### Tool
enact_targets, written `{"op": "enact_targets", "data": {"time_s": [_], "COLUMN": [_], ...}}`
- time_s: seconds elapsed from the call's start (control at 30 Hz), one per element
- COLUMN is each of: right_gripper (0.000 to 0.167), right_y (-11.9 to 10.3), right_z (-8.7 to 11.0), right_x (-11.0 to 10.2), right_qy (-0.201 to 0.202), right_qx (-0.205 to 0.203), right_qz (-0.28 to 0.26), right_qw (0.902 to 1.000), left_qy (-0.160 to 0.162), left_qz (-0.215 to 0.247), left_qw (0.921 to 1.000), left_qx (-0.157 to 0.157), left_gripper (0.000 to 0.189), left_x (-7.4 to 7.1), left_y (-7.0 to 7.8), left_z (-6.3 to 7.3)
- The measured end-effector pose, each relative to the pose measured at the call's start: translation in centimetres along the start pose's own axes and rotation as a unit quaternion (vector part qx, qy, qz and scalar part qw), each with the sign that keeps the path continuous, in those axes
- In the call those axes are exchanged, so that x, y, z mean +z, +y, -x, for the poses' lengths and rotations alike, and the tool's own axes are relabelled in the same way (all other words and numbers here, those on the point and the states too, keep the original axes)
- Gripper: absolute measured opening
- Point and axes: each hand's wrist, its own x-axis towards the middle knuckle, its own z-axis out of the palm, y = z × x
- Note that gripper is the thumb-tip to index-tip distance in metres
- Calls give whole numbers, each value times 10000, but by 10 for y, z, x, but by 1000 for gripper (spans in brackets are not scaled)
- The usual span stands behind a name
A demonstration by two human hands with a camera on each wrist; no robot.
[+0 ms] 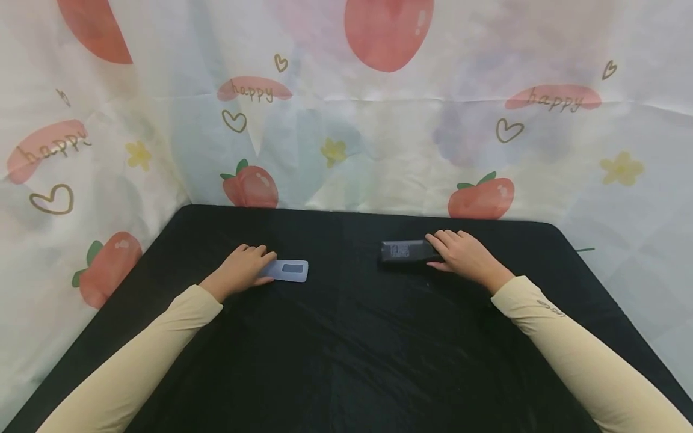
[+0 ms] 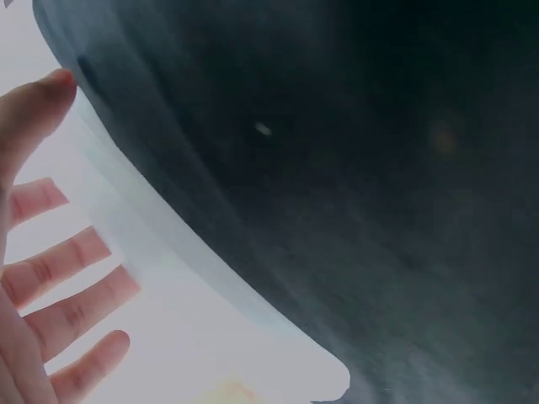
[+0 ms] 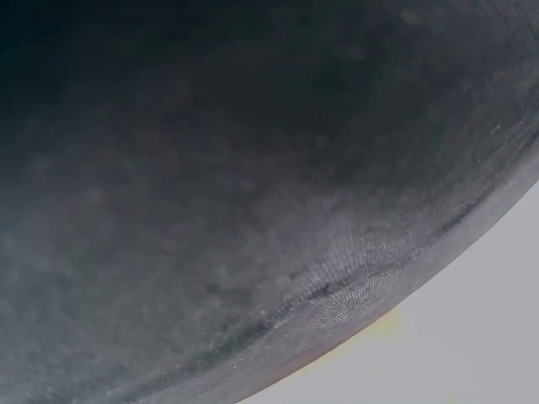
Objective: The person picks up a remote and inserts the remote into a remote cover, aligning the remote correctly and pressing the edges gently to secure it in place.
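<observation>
In the head view my left hand (image 1: pixel 242 272) grips one end of a pale blue remote control (image 1: pixel 298 278) with a dark rectangular screen. Its free end points right, low over the black tabletop. The left wrist view shows my thumb and fingers (image 2: pixel 82 317) along the edge of this pale body, which is washed out there. To the right, my right hand (image 1: pixel 464 257) holds the end of a dark, oblong block-shaped item (image 1: pixel 391 252) with pale print on its face, thumb on the near side. That item's kind cannot be made out. The right wrist view shows no hand.
A black cloth (image 1: pixel 335 349) covers the table, with its far edge just beyond both hands. White curtains (image 1: pixel 379 150) printed with fruit, hearts and lettering hang behind and at the sides.
</observation>
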Motion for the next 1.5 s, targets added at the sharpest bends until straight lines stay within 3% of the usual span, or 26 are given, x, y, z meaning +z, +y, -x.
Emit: {"op": "enact_targets", "data": {"time_s": [0.2,0.4,0.53,0.93,1.2,1.5], "right_gripper": [66,53,60,57,57,55], "right_y": [-2,-13,-27,-74,-99,-118], "right_z": [-5,-26,-43,-97,-128,-143], "right_x": [-3,-13,-17,-17,-12,-6], "right_qy": [112,143,109,136,383,440], "right_qx": [231,478,696,1101,1074,875], "right_qz": [-81,-130,-248,-646,-622,-354], "right_qw": [9996,9987,9972,9917,9915,9946], "left_qy": [101,181,82,-414,-633,-717], "left_qz": [-248,-404,-484,-201,-2,72], "left_qw": [9996,9990,9987,9980,9961,9953], "left_qx": [-81,-109,-167,-431,-616,-651], "left_gripper": [44,45,47,55,58,60], "left_x": [-5,-10,-12,-9,-10,-8], "left_y": [10,20,22,20,21,23], "left_z": [-9,-16,-17,-22,-21,-17]}}
